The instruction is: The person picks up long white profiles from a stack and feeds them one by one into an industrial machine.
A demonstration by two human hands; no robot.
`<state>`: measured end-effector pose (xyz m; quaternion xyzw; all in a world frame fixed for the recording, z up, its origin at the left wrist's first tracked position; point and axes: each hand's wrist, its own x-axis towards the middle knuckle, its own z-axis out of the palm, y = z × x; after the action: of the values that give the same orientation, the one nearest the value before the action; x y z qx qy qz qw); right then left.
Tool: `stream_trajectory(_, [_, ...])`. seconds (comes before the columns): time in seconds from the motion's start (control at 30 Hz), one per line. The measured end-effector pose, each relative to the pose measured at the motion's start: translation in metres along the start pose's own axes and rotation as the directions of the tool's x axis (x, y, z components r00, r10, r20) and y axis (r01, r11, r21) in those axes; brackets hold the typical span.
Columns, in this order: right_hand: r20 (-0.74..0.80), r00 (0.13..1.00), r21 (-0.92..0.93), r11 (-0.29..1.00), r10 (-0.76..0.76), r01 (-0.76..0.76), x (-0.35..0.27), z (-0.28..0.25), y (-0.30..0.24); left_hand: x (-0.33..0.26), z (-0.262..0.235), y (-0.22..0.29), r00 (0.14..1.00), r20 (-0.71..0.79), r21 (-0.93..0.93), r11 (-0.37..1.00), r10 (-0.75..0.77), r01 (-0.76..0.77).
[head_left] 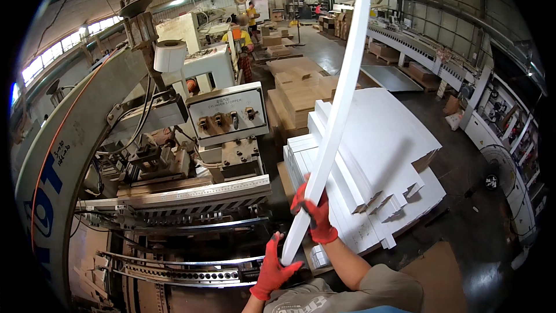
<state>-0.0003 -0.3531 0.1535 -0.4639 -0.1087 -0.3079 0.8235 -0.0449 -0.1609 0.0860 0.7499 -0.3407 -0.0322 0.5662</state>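
A long white strip of board (339, 110) rises at a slant in front of me, its far end high up and its near end low by my body. Around its lower part closes my right hand (319, 214), in a red glove with dark fingertips. My left hand (274, 272), also red-gloved, cups the bottom end between thumb and fingers. Just beyond and to the right lies a large pile of white boards (397, 130), with several narrow white strips (341, 165) on its left side.
On the left stands a machine with a switch panel (226, 115), metal rails (191, 194) and a curved arm (69, 139). Brown board stacks (298, 95) lie beyond the white pile. A floor fan (492, 168) and a long conveyor (428, 61) are at right. People work far off.
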Motion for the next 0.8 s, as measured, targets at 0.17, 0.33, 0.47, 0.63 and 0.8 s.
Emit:
stream_trajectory(0.17, [-0.131, 0.981, 0.192, 0.967, -0.141, 0.165, 0.051, 0.001, -0.033, -0.035, -0.043, -0.016, 0.979, -0.181, 0.260, 0.964, 0.097, -0.048])
stream_trajectory(0.33, [-0.348, 0.916, -0.149, 0.976, -0.201, 0.158, 0.080, -0.083, -0.080, -0.128, -0.144, -0.041, 0.830, -0.084, -0.045, 0.834, -0.552, 0.550])
stream_trajectory(0.47, [-0.212, 0.879, -0.740, 0.658, -0.426, 0.141, 0.080, -0.150, -0.048, -0.182, -0.222, -0.078, 0.878, 0.049, -0.120, 0.870, -0.476, 0.478])
stream_trajectory(0.63, [-0.545, 0.742, -0.654, 0.752, -0.390, -0.084, 0.073, -0.200, 0.034, -0.227, -0.254, -0.088, 0.850, -0.281, -0.869, 0.494, -0.446, -0.028])
stream_trajectory(0.8, [-0.611, 0.773, -0.466, 0.866, -0.168, -0.180, 0.024, -0.154, 0.135, -0.192, -0.243, -0.152, 0.687, -0.720, -0.347, 0.910, -0.103, -0.227])
